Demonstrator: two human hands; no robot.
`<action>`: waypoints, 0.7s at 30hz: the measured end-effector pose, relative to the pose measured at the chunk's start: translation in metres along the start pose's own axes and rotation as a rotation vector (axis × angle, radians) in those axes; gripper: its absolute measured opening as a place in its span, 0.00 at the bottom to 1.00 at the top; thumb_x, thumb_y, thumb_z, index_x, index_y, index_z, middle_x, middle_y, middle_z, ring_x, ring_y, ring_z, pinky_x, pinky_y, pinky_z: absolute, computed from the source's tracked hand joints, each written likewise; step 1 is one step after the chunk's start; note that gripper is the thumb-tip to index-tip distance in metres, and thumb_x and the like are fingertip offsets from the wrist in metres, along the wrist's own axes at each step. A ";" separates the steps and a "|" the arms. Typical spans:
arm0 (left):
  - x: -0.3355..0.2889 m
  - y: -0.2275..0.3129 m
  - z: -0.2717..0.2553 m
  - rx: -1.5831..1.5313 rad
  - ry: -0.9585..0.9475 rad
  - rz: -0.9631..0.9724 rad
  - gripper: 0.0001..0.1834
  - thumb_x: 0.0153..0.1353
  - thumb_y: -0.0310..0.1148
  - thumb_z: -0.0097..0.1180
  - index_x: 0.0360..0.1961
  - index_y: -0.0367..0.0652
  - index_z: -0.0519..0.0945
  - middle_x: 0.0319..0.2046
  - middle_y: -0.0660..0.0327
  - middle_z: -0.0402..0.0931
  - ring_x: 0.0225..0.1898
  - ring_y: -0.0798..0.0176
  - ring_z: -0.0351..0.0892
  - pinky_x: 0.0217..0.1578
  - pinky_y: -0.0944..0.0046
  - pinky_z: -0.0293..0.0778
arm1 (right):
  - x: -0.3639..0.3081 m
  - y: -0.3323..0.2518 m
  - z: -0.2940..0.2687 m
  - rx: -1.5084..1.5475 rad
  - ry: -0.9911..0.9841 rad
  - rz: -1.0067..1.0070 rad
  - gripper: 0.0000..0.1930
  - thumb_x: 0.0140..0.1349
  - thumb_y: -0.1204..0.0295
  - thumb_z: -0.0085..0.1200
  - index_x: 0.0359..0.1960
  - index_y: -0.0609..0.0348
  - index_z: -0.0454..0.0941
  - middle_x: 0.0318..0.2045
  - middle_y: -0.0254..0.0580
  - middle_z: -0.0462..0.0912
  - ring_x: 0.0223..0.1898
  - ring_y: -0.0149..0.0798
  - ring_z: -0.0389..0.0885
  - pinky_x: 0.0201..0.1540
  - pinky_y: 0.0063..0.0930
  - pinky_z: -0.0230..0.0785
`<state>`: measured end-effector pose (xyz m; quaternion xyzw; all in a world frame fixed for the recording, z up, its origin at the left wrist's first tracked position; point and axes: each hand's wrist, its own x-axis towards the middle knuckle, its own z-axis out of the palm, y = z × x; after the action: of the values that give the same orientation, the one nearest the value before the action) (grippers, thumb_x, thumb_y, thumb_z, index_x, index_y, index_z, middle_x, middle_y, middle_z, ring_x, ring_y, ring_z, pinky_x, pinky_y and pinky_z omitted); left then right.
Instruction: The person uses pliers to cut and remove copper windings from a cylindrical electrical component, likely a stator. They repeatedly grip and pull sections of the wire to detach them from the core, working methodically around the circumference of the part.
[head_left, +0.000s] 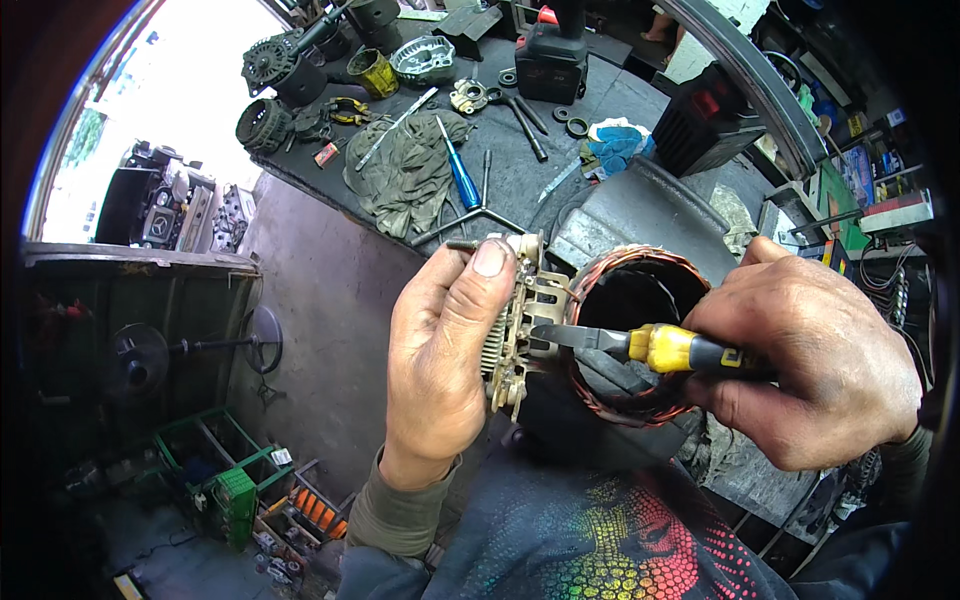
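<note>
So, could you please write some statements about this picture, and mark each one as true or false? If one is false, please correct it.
1. The right hand holds a yellow-and-black hand tool. True.
2. The left hand is empty. False: it grips a finned metal part.
3. The copper-wound ring appears behind the hand tool. True.
4. The blue screwdriver lies on the floor. False: it lies on the workbench, partly over a greyish cloth.
5. The yellow can is to the right of the blue screwdriver. False: it is to the left.
6. Both hands are bare. True.
</note>
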<state>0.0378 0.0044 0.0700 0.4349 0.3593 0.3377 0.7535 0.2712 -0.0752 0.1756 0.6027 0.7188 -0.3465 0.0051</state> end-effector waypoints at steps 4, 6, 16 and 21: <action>0.002 -0.001 -0.003 0.019 -0.019 0.009 0.21 0.82 0.44 0.52 0.52 0.33 0.82 0.39 0.61 0.86 0.36 0.74 0.84 0.40 0.73 0.80 | -0.004 0.002 0.007 0.028 0.106 -0.018 0.10 0.44 0.74 0.64 0.30 0.59 0.84 0.24 0.44 0.81 0.32 0.51 0.82 0.43 0.47 0.64; 0.003 -0.001 -0.004 0.014 -0.032 0.007 0.21 0.82 0.44 0.52 0.51 0.33 0.83 0.39 0.62 0.86 0.37 0.74 0.84 0.40 0.73 0.79 | -0.006 0.003 0.011 0.035 0.135 -0.002 0.09 0.43 0.74 0.64 0.30 0.59 0.84 0.24 0.44 0.81 0.32 0.51 0.81 0.44 0.46 0.63; 0.005 -0.006 -0.007 -0.045 -0.041 0.016 0.20 0.82 0.42 0.53 0.51 0.32 0.83 0.39 0.62 0.86 0.38 0.75 0.83 0.42 0.73 0.78 | -0.003 0.001 0.017 0.034 0.229 -0.067 0.10 0.40 0.72 0.63 0.26 0.59 0.81 0.22 0.45 0.75 0.31 0.51 0.76 0.43 0.46 0.61; 0.007 -0.009 -0.008 0.075 -0.018 0.026 0.26 0.81 0.51 0.49 0.55 0.35 0.81 0.35 0.55 0.88 0.24 0.71 0.85 0.19 0.73 0.78 | -0.004 0.001 0.020 0.090 0.242 -0.027 0.10 0.38 0.72 0.62 0.26 0.59 0.79 0.23 0.46 0.76 0.31 0.53 0.77 0.42 0.47 0.61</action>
<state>0.0370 0.0098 0.0571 0.4704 0.3592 0.3300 0.7354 0.2647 -0.0888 0.1615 0.6301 0.7058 -0.3032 -0.1134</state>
